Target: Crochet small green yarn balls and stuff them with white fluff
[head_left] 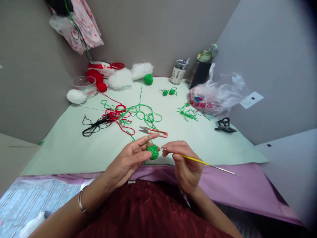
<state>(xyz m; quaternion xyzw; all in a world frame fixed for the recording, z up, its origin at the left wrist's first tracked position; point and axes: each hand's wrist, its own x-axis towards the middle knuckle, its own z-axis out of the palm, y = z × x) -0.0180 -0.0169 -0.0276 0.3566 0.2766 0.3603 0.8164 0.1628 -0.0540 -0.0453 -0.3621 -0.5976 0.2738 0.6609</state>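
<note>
A small green crocheted ball (153,152) is pinched between the thumb and fingers of my left hand (133,157). Green yarn loops over that hand's raised index finger. My right hand (187,162) grips a crochet hook (195,160) with a yellow middle and metal ends. The hook's left tip reaches the ball's right side; whether it sits in a stitch is too small to tell. Just beyond my left fingertips lie orange-handled thread snips (162,133), blades pointing left. Loose green yarn (146,114) spreads across the pale green table cover (99,157) behind them.
Red yarn (121,115) and black yarn (95,127) tangle at left. Behind them are a clear tub (85,86) and white stuffing (120,79). Green balls (148,79), a pen cup (178,72), green scraps (188,113), a plastic bag (210,96) and a black hair claw (225,125) lie around.
</note>
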